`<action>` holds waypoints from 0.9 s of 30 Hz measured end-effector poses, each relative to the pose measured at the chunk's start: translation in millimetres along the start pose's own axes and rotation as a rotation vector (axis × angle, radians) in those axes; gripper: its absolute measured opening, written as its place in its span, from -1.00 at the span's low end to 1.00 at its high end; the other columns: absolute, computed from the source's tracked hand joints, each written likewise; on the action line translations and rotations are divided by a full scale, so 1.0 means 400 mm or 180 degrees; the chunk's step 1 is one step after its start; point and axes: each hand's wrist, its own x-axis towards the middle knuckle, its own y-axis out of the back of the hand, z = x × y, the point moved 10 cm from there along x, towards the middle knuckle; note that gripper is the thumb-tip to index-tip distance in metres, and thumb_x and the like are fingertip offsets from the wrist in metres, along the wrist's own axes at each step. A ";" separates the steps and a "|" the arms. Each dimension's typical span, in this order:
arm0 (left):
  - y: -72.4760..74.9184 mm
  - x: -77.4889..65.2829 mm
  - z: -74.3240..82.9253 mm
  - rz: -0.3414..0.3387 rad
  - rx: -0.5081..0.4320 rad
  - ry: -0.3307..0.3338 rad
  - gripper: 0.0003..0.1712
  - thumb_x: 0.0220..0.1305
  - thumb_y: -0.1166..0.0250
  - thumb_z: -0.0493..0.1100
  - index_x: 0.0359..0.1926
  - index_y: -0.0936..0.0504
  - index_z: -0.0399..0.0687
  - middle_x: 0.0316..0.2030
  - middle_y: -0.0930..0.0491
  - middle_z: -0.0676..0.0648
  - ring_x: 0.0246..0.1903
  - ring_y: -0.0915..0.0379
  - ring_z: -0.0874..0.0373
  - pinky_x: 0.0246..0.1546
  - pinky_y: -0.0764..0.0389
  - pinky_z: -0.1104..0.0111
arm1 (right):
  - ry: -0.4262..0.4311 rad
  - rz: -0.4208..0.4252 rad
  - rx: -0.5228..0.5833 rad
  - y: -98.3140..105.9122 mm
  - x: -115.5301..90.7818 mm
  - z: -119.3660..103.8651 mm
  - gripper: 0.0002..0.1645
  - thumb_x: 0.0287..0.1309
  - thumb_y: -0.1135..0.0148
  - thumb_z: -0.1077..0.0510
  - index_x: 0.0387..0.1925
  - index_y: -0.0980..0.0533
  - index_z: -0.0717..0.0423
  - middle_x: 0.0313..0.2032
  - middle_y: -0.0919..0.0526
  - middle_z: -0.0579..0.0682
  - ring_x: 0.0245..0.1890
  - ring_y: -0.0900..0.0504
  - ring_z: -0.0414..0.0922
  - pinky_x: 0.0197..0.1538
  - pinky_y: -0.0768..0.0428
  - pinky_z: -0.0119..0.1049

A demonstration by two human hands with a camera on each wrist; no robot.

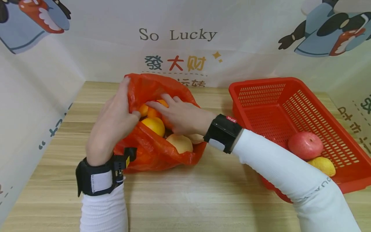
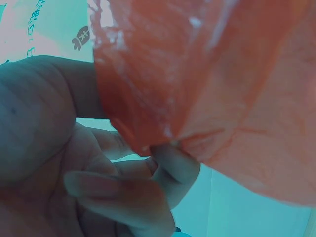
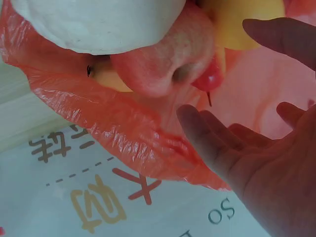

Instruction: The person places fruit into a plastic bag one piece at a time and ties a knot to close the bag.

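Observation:
A red plastic bag (image 1: 156, 158) stands with its mouth spread, full of fruit. My left hand (image 1: 111, 119) grips the bag's left rim, and the left wrist view shows the fingers curled at the plastic edge. My right hand (image 1: 185, 116) reaches into the mouth with fingers spread, holding nothing in the right wrist view. Near it lie a yellow-orange fruit (image 1: 153, 126) and a round tan item (image 1: 180, 143). The right wrist view also shows a pinkish apple (image 3: 168, 54), a small red fruit with a stem (image 3: 210, 79) and a large whitish item (image 3: 98, 24).
To the right, a red plastic basket (image 1: 261, 83) holds a pinkish-red fruit (image 1: 305, 145) and a yellow fruit (image 1: 323, 166), partly hidden by the right sleeve. Bag and basket stand on a wood-grain table (image 1: 188, 199). A printed white backdrop (image 1: 246, 38) rises behind and at both sides.

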 end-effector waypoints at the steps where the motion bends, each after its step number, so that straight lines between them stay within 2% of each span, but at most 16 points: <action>1: -0.001 0.000 0.001 0.0001 -0.0001 -0.0002 0.03 0.26 -0.11 -0.33 0.57 0.29 0.09 0.29 -0.34 -0.33 -0.03 -0.44 -0.26 0.00 -0.60 -0.20 | 0.0045 0.0042 0.0020 0.007 -0.008 0.001 0.00 0.21 -0.29 0.06 0.53 0.05 -0.14 0.40 -0.11 0.07 0.25 -0.32 0.03 0.21 -0.58 -0.15; 7: -0.004 0.001 0.000 -0.0002 0.0023 0.0052 0.05 0.28 -0.13 -0.32 0.57 0.34 0.11 0.33 -0.30 -0.33 0.01 -0.40 -0.26 0.02 -0.58 -0.22 | 0.0240 0.0230 0.0310 0.052 -0.060 0.023 -0.03 0.13 -0.30 0.22 0.50 -0.05 -0.07 0.34 -0.21 0.07 0.29 -0.31 0.01 0.35 -0.47 -0.11; 10: -0.005 0.001 -0.001 -0.0010 0.0016 0.0078 0.06 0.27 -0.13 -0.33 0.57 0.34 0.11 0.33 -0.30 -0.33 0.02 -0.39 -0.26 0.03 -0.58 -0.22 | 0.0376 0.0366 0.0390 0.079 -0.087 0.033 -0.13 0.14 -0.23 0.29 0.44 -0.13 -0.01 0.28 -0.28 0.07 0.22 -0.39 -0.02 0.30 -0.51 -0.20; 12: -0.007 0.002 -0.002 -0.0023 0.0000 0.0082 0.06 0.27 -0.12 -0.33 0.57 0.34 0.13 0.32 -0.31 -0.32 0.01 -0.39 -0.25 0.03 -0.58 -0.22 | 0.0444 0.0502 0.0385 0.098 -0.104 0.039 -0.22 0.15 -0.20 0.30 0.40 -0.19 0.02 0.23 -0.33 0.07 0.14 -0.46 -0.03 0.24 -0.55 -0.24; 15: -0.009 0.002 -0.003 -0.0038 -0.0013 0.0082 0.06 0.26 -0.11 -0.33 0.57 0.34 0.13 0.32 -0.31 -0.31 0.01 -0.39 -0.24 0.02 -0.59 -0.20 | 0.0430 0.0651 0.0325 0.121 -0.126 0.051 -0.29 0.17 -0.19 0.29 0.34 -0.24 0.03 0.19 -0.36 0.07 -0.13 -0.56 -0.06 -0.03 -0.64 -0.33; 16: -0.008 0.001 -0.005 -0.0036 -0.0013 0.0083 0.06 0.26 -0.11 -0.33 0.57 0.35 0.14 0.32 -0.31 -0.31 0.00 -0.39 -0.24 0.02 -0.60 -0.19 | 0.0399 0.0682 0.0297 0.126 -0.131 0.058 -0.30 0.17 -0.20 0.28 0.34 -0.24 0.02 0.19 -0.36 0.05 -0.21 -0.56 -0.08 -0.10 -0.65 -0.35; 19: -0.008 0.000 -0.009 -0.0027 -0.0024 0.0080 0.07 0.26 -0.11 -0.33 0.57 0.35 0.14 0.32 -0.31 -0.31 0.00 -0.40 -0.23 0.01 -0.61 -0.19 | 0.0235 0.0673 0.0298 0.139 -0.147 0.087 -0.25 0.18 -0.26 0.22 0.36 -0.21 -0.01 0.25 -0.33 0.04 -0.25 -0.58 -0.07 -0.22 -0.67 -0.34; 23: -0.007 -0.001 -0.011 -0.0007 -0.0041 0.0078 0.07 0.25 -0.11 -0.33 0.57 0.35 0.16 0.32 -0.31 -0.30 0.00 -0.41 -0.24 -0.01 -0.61 -0.19 | -0.0082 0.0622 0.0311 0.156 -0.177 0.148 -0.15 0.19 -0.30 0.17 0.43 -0.12 -0.08 0.34 -0.28 0.04 0.01 -0.58 -0.01 -0.01 -0.69 -0.14; 27: -0.006 0.001 -0.011 0.0001 -0.0042 0.0087 0.07 0.26 -0.12 -0.33 0.57 0.36 0.16 0.33 -0.30 -0.30 0.02 -0.40 -0.25 0.00 -0.60 -0.20 | -0.0420 0.0616 0.0359 0.175 -0.216 0.225 -0.10 0.20 -0.26 0.22 0.46 -0.05 -0.05 0.31 -0.29 0.12 0.05 -0.54 0.06 0.05 -0.63 -0.03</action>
